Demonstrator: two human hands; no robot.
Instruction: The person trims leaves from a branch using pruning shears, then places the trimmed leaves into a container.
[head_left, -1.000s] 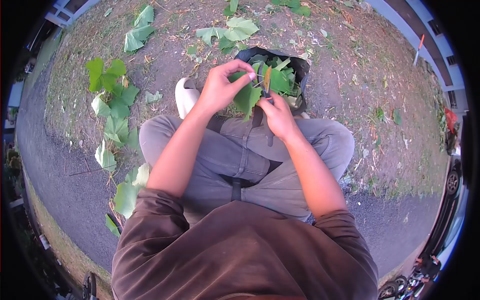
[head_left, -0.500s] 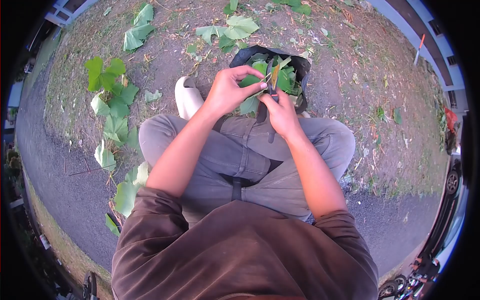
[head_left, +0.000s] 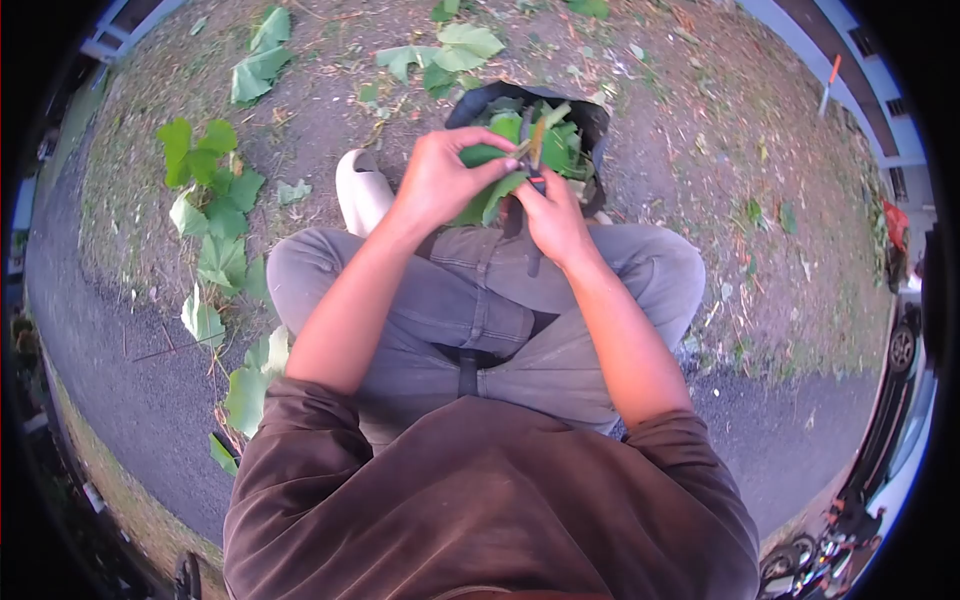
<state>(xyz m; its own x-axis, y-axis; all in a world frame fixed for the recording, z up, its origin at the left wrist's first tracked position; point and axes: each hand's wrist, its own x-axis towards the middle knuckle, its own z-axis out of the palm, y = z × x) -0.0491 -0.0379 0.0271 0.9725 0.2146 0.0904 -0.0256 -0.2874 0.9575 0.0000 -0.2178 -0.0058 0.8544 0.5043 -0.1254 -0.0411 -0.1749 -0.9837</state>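
Observation:
My left hand (head_left: pixel 440 180) is closed in a pinch on the stem of a green leaf (head_left: pixel 503 190), whose blade hangs below the fingertips. Close beside it, my right hand (head_left: pixel 556 222) grips dark-handled pruning shears (head_left: pixel 534 183) with a small orange mark near the pivot. The shears' blades point away from me, up against the stem; whether they touch it I cannot make out. Just beyond both hands, a black bag (head_left: pixel 596 125) stands with its mouth open, holding cut green leaves and stem pieces (head_left: pixel 563 150).
A leafy vine (head_left: pixel 222 262) lies along the ground on my left. More large leaves (head_left: pixel 468 46) are scattered ahead. My crossed legs (head_left: pixel 480 290) are under my forearms, with a pale clog (head_left: pixel 365 190) at the left. Asphalt (head_left: pixel 130 390) borders the bare, littered soil.
The leaf at my left fingertips has swung lower and shows more of its blade below the hand. Both hands stay close together over the bag. The whole view has shifted slightly.

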